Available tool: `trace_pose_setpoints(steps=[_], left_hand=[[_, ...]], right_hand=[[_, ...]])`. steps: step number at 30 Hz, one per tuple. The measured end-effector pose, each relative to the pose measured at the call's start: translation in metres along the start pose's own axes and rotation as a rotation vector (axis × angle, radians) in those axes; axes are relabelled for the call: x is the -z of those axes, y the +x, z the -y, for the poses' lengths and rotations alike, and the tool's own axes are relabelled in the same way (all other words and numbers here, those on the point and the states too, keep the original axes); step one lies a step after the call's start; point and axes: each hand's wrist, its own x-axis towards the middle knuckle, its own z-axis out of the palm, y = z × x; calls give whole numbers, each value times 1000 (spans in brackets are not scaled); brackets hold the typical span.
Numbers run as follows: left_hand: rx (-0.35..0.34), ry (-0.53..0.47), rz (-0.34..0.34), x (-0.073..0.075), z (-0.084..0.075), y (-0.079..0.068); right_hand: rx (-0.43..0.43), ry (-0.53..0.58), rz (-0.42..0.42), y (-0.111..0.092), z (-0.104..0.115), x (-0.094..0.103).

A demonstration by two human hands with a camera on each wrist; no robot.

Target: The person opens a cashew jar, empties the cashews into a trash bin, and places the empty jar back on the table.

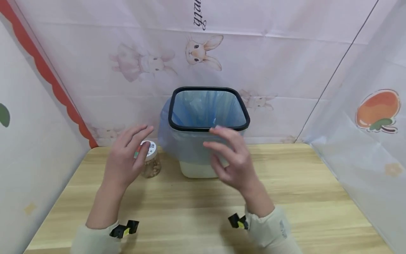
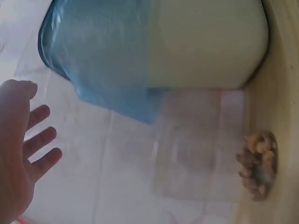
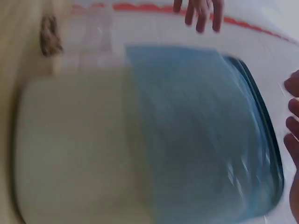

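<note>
Standing beyond and between the two hands is a pale bin, its blue bag draped outside under a black rim. Raised before the bin's right side, the right hand has fingers spread and loosely bent, holding nothing. The left hand, apart from the bin, is likewise spread and holds nothing. Just behind it sits a white-lidded jar. Below both hands lies a wooden table; past them hangs rabbit-printed cloth.
</note>
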Motion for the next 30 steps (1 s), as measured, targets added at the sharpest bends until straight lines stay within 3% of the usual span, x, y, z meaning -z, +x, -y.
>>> trace_pose_setpoints(steps=[2,5,11,20,25,30], left_hand=[[51,21,25,-1,8,-9],[121,27,40,-5,19,-21],[180,37,53,-15,34,-37],[203,50,109,-28,62,-48],[270,63,185,-34,70,-52],[336,61,257,-38,76,-53]], right_hand=[[16,51,-14,-3,9,-16],[-45,172,72,-10,19,-40],[-283,398,328,-28,25,-88],[-647,535,553,-56,23,-134],[-856,579,619,-67,25,-158],[-1153,592,588,-72,29,-181]])
